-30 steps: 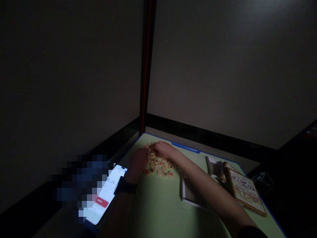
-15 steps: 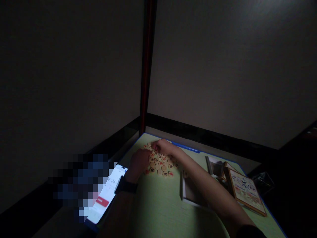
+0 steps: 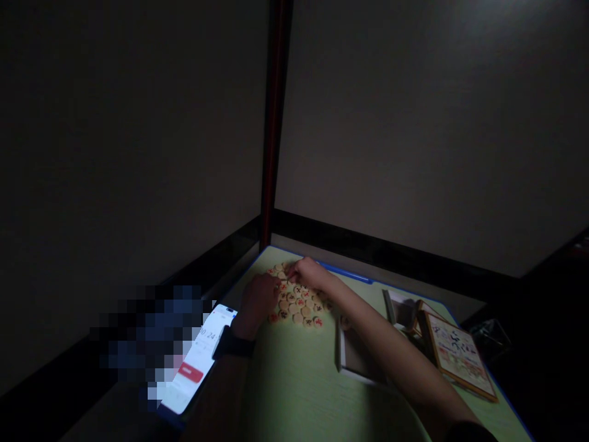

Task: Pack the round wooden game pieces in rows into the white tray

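Note:
Round wooden Chinese chess pieces point(image 3: 297, 310) with red and black characters lie in a loose cluster on the green tabletop point(image 3: 289, 380); some show blank faces. My left hand point(image 3: 261, 299), with a dark watch point(image 3: 234, 344) on the wrist, rests at the cluster's left side, its fingers curled in toward the pieces. From the right, my right hand point(image 3: 308, 273) reaches to the far part of the cluster, fingers bent down and closed close to my left fingertips. Whatever is between the fingers of either hand is too small and dark to make out.
A lit phone point(image 3: 196, 362) showing a timer lies at the left edge. Right of the pieces are an open box tray point(image 3: 341, 350), partly under my right forearm, another box part point(image 3: 399, 310) and a decorated box lid point(image 3: 460, 356). Walls point(image 3: 391, 123) meet behind the table.
My right hand has shifted slightly, and its fingers have drawn a little to the right, baring more pieces at the far end. My left hand stays nearly in place.

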A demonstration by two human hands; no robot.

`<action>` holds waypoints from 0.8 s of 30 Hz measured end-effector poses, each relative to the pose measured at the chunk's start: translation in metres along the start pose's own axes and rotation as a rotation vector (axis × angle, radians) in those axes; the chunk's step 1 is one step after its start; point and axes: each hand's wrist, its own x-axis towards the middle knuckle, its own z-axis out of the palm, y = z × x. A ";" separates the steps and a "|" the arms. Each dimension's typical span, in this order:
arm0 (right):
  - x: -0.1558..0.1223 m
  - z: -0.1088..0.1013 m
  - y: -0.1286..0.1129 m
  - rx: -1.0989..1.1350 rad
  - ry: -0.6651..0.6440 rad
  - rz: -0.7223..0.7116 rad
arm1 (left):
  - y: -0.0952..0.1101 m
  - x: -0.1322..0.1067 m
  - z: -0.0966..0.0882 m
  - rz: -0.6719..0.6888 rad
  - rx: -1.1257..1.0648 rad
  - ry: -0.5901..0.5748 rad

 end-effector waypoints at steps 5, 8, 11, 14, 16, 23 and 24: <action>-0.023 -0.005 -0.023 -0.064 -0.069 -0.102 | -0.004 0.000 -0.006 -0.064 -0.029 0.018; -0.033 -0.002 -0.038 -0.131 -0.076 -0.209 | -0.007 -0.001 -0.010 -0.108 -0.032 0.031; -0.038 0.003 -0.051 -0.217 -0.095 -0.272 | -0.005 -0.004 -0.014 -0.172 -0.038 0.024; -0.040 0.006 -0.061 -0.337 -0.138 -0.242 | -0.002 -0.006 -0.017 -0.178 -0.040 0.023; -0.040 0.010 -0.066 -0.392 -0.150 -0.236 | 0.000 -0.006 -0.018 -0.172 -0.030 0.016; -0.039 0.019 -0.067 -0.369 -0.152 -0.202 | -0.002 -0.004 -0.016 -0.164 -0.034 0.023; -0.038 0.018 -0.065 -0.332 -0.167 -0.204 | -0.003 -0.004 -0.015 -0.163 -0.035 0.023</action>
